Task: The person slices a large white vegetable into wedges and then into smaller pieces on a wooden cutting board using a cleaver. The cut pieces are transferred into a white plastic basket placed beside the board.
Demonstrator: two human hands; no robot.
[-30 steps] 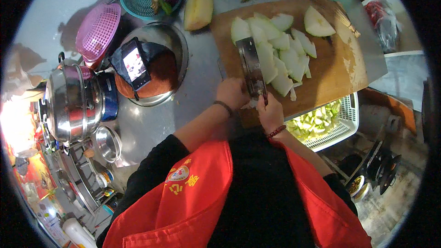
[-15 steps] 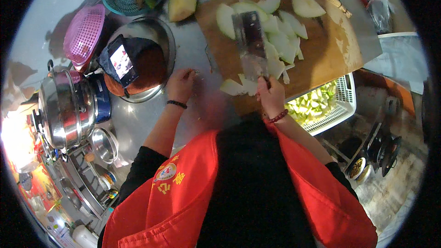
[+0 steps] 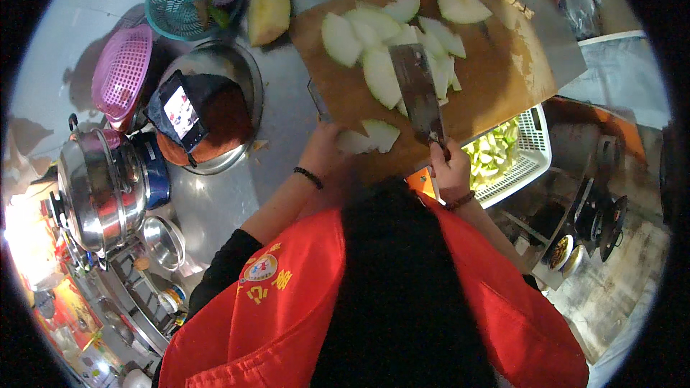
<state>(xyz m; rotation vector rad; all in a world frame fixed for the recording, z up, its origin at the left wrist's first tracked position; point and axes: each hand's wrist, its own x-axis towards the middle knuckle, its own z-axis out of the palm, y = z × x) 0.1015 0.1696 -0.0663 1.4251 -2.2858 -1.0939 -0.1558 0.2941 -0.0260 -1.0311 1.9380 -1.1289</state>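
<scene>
My right hand (image 3: 451,171) grips the handle of a cleaver (image 3: 417,90), its broad blade lying over pale melon slices (image 3: 379,72) on the wooden cutting board (image 3: 496,93). At the board's near left edge, my left hand (image 3: 327,149) is beside a small melon piece (image 3: 381,135) and another blurred piece. Motion smears its fingers, so I cannot tell whether it holds anything. A larger melon wedge (image 3: 463,1) rests at the board's far side. Off the board to the left lies a yellowish melon chunk (image 3: 269,7).
Right of the board, a white basket (image 3: 535,162) holds cut green pieces. At left are a teal basket (image 3: 169,3), a pink colander (image 3: 122,68), a phone (image 3: 181,111) on a dark cloth, and a steel pot (image 3: 90,187). A straw brush (image 3: 514,3) lies at the far right.
My left hand has moved right, from the metal counter to the board's near left edge. The cleaver has shifted right and nearer, still in my right hand. The whole view has shifted slightly.
</scene>
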